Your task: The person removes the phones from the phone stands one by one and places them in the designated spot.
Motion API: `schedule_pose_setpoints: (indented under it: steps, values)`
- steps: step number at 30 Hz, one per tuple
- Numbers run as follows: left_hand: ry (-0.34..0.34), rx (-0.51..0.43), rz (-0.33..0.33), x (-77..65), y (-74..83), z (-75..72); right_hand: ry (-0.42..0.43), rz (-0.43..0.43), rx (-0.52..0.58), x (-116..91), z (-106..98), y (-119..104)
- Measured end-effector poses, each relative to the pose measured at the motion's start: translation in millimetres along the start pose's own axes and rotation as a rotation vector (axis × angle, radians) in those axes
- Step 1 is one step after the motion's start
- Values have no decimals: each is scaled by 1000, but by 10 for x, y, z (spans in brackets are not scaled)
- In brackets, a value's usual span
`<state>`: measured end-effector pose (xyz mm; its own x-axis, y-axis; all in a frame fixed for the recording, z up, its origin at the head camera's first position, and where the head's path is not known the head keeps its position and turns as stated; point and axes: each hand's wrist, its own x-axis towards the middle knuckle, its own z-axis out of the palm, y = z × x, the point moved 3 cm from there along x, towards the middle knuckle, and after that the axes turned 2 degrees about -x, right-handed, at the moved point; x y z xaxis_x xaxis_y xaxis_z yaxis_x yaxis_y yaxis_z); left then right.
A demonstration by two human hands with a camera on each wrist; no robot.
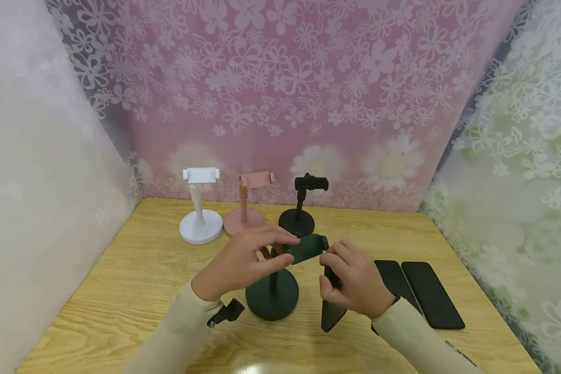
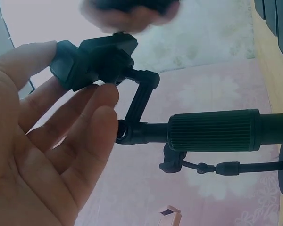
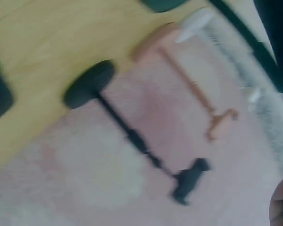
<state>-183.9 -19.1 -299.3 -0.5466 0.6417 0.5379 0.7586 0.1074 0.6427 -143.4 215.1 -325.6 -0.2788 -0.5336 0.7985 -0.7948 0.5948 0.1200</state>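
A dark green phone stand stands upright on the table in front of me. My left hand pinches the left end of its clamp head between thumb and fingers. The left wrist view gives the back of that clamp and its folding arm. To the right of the stand, my right hand grips a black phone, tilted, its lower part sticking out below the fingers. In the right wrist view only a bit of the hand shows at the edge.
Behind the green stand, a white stand, a pink stand and a black stand form a row near the pink flowered curtain. Two black phones lie side by side at the right on the wooden table.
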Motion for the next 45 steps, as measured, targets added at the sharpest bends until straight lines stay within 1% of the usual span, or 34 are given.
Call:
schedule_pose_setpoints:
  steps: [5,7,11,15,20,24,26,30,33,36,38,41,45]
  values:
    - [6,35,-41,-1,-16,-11,-124,32,-21,-188,151,213]
    - [5,34,-44,-2,-18,-10,-185,44,-18,-263,226,272]
    - [5,24,-41,-2,-15,-5,-304,100,7,-382,380,374]
    - [8,22,-38,-7,-9,-2,-409,196,37,-467,532,447]
    - [6,33,-38,-4,-19,-7,-543,333,31,-562,722,548]
    - [-7,23,-44,3,-31,-4,-628,453,17,-615,828,633]
    - [-12,15,-43,4,-35,-3,-687,506,16,-630,887,675]
    - [-22,-8,-42,9,-45,-3,-819,617,59,-657,1005,762]
    - [-29,-19,-56,1,-48,-8,-903,676,101,-692,1082,812]
    - [-39,-14,-67,-1,-45,-7,-963,709,127,-750,1136,847]
    - [-48,-7,-73,0,-41,-4,-987,725,133,-783,1154,859]
    - [-56,-10,-85,-1,-39,1,-994,722,138,-797,1167,862]
    - [-45,-17,-88,-1,-43,-5,-980,679,124,-756,1170,859]
